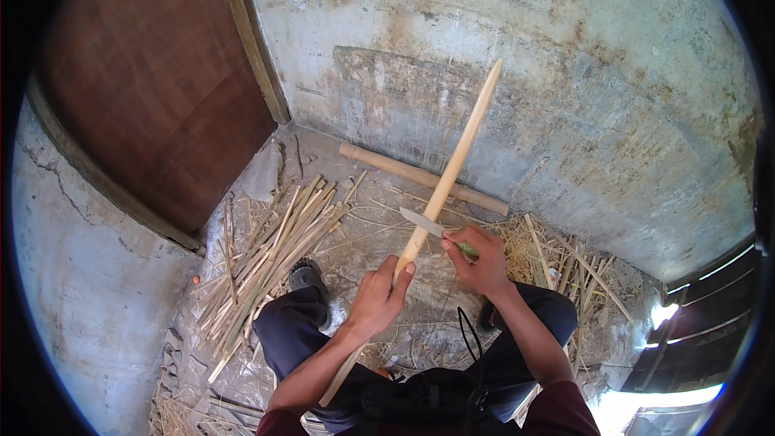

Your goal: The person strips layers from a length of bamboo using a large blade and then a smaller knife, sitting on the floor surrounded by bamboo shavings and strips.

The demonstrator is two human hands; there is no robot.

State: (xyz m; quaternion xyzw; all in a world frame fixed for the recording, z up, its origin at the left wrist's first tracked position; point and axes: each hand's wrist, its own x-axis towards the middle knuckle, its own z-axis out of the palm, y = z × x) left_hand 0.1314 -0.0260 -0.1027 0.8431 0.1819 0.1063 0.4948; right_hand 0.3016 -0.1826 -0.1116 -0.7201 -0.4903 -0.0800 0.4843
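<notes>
A long pale bamboo strip [457, 160] slants up and away from my lap, its far end narrowing to a point. My left hand [379, 295] is closed round its lower part, and the tail of the strip runs down past my left forearm. In my right hand [478, 258] is a knife [422, 222] with a green handle, partly hidden by my fingers. The blade points left and lies across the strip, a little above my left hand. Whether its edge bites into the bamboo I cannot tell.
Many split bamboo sticks [278, 262] lie heaped on the floor to my left. Shavings and more sticks [585, 274] lie at the right. A bamboo pole [404, 171] rests along the stained wall [565, 97]. A plastic bag [263, 173] is near the brown door [153, 73].
</notes>
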